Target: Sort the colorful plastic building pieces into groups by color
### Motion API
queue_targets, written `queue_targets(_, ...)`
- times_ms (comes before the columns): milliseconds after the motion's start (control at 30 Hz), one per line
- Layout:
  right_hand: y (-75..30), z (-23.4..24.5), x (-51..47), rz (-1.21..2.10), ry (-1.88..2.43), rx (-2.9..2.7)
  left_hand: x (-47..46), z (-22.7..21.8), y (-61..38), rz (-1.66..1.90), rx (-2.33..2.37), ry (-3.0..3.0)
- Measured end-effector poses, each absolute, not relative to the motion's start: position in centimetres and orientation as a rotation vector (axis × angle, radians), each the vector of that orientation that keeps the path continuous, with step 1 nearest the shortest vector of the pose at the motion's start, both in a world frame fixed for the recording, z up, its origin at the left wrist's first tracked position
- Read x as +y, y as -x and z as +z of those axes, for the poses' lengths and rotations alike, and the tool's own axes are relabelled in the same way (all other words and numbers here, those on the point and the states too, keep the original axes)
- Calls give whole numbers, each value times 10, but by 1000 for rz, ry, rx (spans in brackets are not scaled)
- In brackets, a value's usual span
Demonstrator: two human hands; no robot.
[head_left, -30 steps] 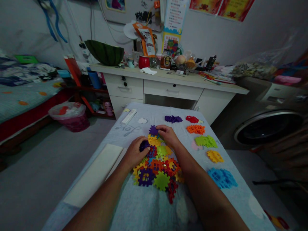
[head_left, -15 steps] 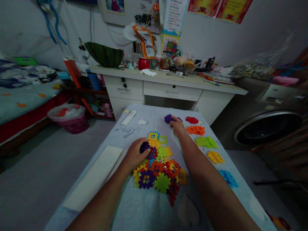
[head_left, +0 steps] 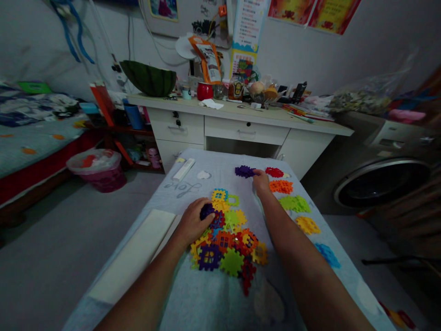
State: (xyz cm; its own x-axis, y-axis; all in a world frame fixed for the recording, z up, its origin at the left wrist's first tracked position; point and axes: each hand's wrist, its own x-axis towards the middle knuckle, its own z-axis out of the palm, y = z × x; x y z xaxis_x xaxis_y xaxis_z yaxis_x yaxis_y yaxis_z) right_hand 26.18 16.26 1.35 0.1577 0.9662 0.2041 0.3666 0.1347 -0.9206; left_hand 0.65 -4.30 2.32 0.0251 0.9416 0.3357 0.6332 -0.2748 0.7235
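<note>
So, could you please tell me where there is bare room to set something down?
Bare cloth lies between the small white strip and the purple pile, and on the near side of the mixed pile. It's crowded at the left hand and along the right edge, from red pile to blue pile.

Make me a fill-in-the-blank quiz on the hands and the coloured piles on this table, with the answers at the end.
The hand at the purple pile is the ____ one.
The other hand is curled around ____ pieces.
The orange pile lies between the red pile and the ____ pile.
The single-colour pile nearest the person is ____.

Missing words: right; purple; green; blue.
</note>
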Motion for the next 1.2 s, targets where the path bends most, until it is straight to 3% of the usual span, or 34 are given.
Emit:
queue_targets(200, -258, 17, 169, 587, 1607, -1372, -43, 24, -6, 1127, 1599, -1928)
queue_targets(700, -247, 30, 144, 676, 1527, -1505, -43, 22, -6, 1168, 1619, -1872)
queue_targets(833, -237, 45, 115, 950, 1323, -1609, -42, 25, -7, 1242, 1616, -1773)
queue_targets(1000, -212, 67, 74, 1307, 902, -2140, -39, 24, -4, 1356, 1597, -1603)
queue_targets(1200, -185, 76, 45, 1091, 780, -2533, -36, 17, 0, 1429, 1580, -1424)
